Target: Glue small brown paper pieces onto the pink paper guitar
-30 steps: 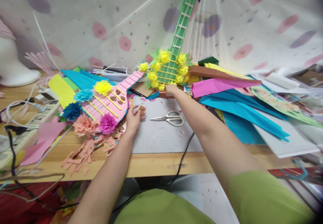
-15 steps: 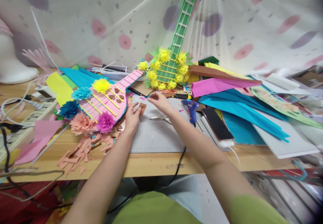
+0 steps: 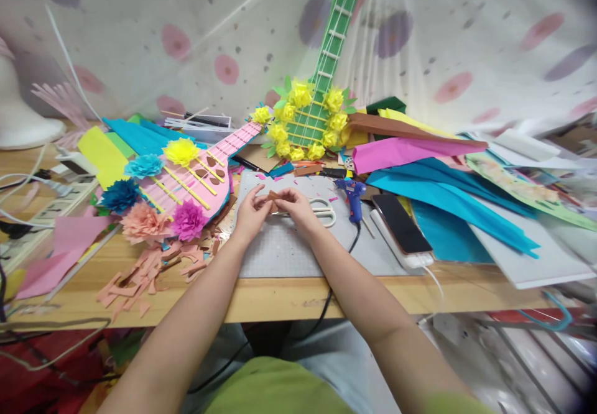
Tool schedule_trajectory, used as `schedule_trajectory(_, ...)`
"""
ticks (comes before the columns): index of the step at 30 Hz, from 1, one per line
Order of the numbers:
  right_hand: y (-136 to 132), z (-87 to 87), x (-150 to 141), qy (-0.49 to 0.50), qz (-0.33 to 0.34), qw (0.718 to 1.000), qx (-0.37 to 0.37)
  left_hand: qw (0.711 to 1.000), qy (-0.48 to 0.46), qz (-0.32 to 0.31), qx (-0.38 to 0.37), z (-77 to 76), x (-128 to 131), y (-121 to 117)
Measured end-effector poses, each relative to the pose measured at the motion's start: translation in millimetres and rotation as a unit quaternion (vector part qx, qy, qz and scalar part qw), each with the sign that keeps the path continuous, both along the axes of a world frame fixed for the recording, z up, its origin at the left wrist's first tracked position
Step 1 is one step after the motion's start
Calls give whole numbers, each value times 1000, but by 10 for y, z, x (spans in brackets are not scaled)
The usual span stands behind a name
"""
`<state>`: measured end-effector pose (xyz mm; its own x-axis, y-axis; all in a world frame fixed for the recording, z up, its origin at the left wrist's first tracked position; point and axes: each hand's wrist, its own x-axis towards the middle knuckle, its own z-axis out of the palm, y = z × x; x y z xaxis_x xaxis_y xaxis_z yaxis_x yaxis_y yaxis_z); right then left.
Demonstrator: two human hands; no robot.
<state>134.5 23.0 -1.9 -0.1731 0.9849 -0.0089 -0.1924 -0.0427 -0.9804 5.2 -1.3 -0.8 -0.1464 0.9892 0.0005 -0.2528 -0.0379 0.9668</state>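
Between my two hands, above the grey cutting mat (image 3: pixel 261 258), is a small piece of brown paper (image 3: pixel 274 196). My left hand (image 3: pixel 253 215) pinches it from the left, and my right hand (image 3: pixel 297 209) has its fingers closed on the right side. Scissors (image 3: pixel 325 212) lie on the mat just behind my right hand, partly hidden by it. To the left rests a pink paper guitar (image 3: pixel 189 187) with yellow strips, brown petal shapes and paper flowers. A green paper guitar (image 3: pixel 308 125) ringed by yellow flowers leans at the back.
A blue glue gun (image 3: pixel 354 199) lies on the mat's right, its cord running off the front edge. Beside it are a phone (image 3: pixel 401 224) and white power bank. Coloured paper (image 3: pixel 443 190) is piled right; paper scraps (image 3: pixel 135 274) and a power strip (image 3: pixel 56 215) lie left.
My right hand has come back from the far edge of the mat to meet my left hand at the brown paper. The glue gun and phone have come into view from behind my arm.
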Motion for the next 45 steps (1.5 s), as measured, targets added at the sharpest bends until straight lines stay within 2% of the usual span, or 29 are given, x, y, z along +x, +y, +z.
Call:
schedule_trajectory(3,-26,25,27,-34,-10,999,42,1000,2,15,-24,44,2,-6)
schedule_trajectory(8,-27,15,27,-113,9,986,120,999,0,0,-48,133,-17,-35)
schedule_trajectory(12,-24,-18,21,-173,-22,967,187,997,-27,-13,-76,171,-44,-45)
schedule_trajectory(16,-39,-37,23,-193,-10,957,218,996,-22,-18,-89,184,-68,-50)
schedule_trajectory(21,-49,-27,33,-154,22,967,203,998,-4,3,-64,180,-63,-61)
schedule_trajectory(25,-19,-39,20,-79,20,989,120,999,-4,39,-22,137,-48,-28)
schedule_trajectory(28,5,-79,-10,-51,25,995,80,999,0,46,0,99,-36,1)
schedule_trajectory(31,21,-116,-28,-39,20,996,75,999,-7,50,0,77,-24,14)
schedule_trajectory(37,39,-129,-9,-35,5,996,80,999,-15,10,-33,64,-17,1)
schedule_trajectory(45,33,-113,-15,-38,6,997,68,998,-22,31,-48,71,-39,5)
